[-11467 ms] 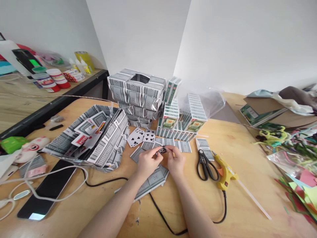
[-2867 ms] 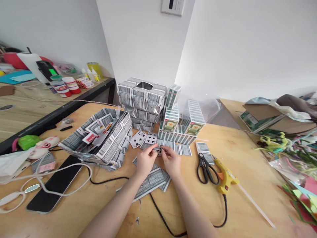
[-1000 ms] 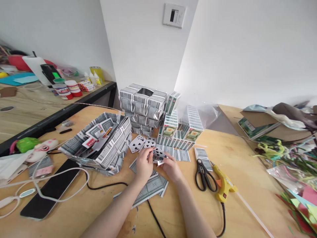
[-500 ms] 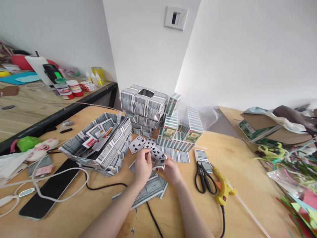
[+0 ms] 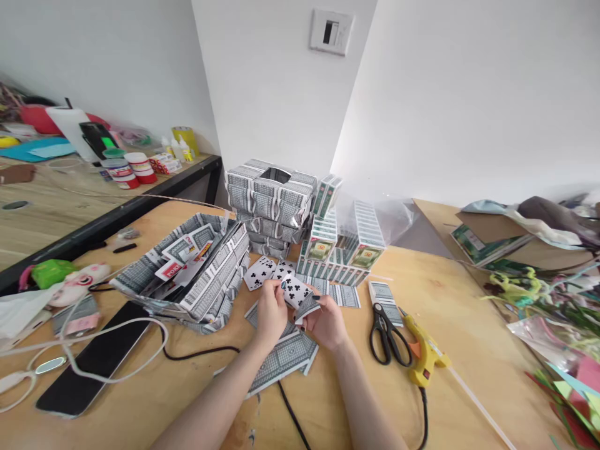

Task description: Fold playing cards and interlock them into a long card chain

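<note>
L hand (image 5: 272,317) pinches club card (image 5: 295,291) just R of card basket (image 5: 218,275); R hand (image 5: 329,324) grips gray-backed piece (image 5: 307,307), same card or another, can't tell. Scissors (image 5: 388,337) & glue gun (image 5: 425,354) lie well R of basket.

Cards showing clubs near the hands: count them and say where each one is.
3: a first card beside the basket, a second card just right of that, and a third card between the left hand and right hand. More may be hidden.
</note>
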Tool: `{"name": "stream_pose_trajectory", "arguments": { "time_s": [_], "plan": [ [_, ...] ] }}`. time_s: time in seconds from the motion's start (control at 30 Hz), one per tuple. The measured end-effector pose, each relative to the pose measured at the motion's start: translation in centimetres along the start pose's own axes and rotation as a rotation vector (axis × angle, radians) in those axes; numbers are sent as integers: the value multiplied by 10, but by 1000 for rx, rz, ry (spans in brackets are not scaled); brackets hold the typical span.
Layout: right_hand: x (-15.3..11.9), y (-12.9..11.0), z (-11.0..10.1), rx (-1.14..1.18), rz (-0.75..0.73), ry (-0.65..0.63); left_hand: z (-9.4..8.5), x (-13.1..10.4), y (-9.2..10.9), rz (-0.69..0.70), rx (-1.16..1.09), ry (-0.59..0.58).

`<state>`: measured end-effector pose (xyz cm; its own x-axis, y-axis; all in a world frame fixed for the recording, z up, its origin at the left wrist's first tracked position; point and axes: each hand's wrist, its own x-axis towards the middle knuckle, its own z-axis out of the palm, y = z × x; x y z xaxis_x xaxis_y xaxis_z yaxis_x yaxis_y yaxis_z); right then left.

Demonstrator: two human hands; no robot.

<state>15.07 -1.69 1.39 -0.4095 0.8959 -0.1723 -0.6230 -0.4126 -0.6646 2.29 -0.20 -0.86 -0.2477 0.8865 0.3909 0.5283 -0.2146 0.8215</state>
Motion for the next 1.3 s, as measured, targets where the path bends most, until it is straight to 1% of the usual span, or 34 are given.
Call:
{"name": "stream_pose_trajectory", "arguments": {
  "time_s": [0.1,0.2,0.3,0.37,0.43,0.6,0.67,0.73,0.8,0.87,1.0,1.07,1.13,1.2,1.3],
  "plan": [
    [-3,-6,1,125,56,-25,0,1,-1,-78,-31,-41],
    [-5,-12,0,207,80,-17,-1,4,-3,-122,-98,-32],
    [-5,-15,-1,240,45,1,-2,8,-5,-156,-180,-3],
    [-3,-15,-2,238,-4,29,-3,9,-4,-178,-237,-12],
    [0,-13,-3,217,-62,68,-4,8,0,-181,-315,-89],
    [5,-9,-9,145,-136,159,-7,2,16,-125,-541,-379],
    [4,-9,-9,136,-164,172,-9,0,20,-92,-557,-476],
    [3,-11,-9,120,-177,172,-9,0,22,-60,-520,-523],
    [1,-12,-8,103,-174,169,-8,0,22,-35,-494,-531],
    [0,-13,-8,95,-171,170,-6,0,21,-26,-515,-539],
    [-1,-15,-8,95,-176,182,-4,-2,22,-76,-583,-611],
    [-2,-15,-9,95,-178,191,-4,-3,24,-90,-581,-633],
    [-2,-16,-10,104,-197,205,-5,-4,25,-66,-546,-618],
    [0,-15,-12,116,-250,244,-6,-5,26,-19,-488,-572],
    [6,-10,-17,91,-386,369,-8,-5,27,47,-390,-495]
  ]
}}
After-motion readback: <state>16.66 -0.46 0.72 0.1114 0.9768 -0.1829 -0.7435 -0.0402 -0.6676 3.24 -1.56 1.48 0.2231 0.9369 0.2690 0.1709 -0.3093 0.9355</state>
